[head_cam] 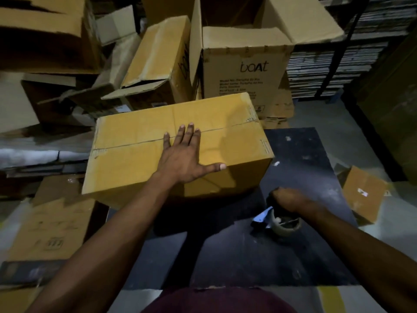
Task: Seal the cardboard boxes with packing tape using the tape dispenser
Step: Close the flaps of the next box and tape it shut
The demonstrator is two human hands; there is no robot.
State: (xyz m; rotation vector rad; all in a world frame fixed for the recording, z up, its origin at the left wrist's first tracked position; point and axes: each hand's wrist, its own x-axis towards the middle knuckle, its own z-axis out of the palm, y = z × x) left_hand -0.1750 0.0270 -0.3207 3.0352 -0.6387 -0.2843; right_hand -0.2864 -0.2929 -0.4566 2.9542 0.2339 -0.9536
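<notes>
Fingers (190,132) of left hand (184,158) straight and spread, pressing flat on closed cardboard box (140,159), tips across centre seam (126,144). Right hand (290,199) curled round tape dispenser (278,222), low and near-right of box, above dark table (316,159). Seam runs left-right, rising rightward; right end nearer dispenser. Dispenser blurred, tape end indistinct; seam apparently untaped.

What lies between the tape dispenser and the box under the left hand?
Head view: only bare dark tabletop separates the tape dispenser, gripped by the right hand, from the box.
</notes>
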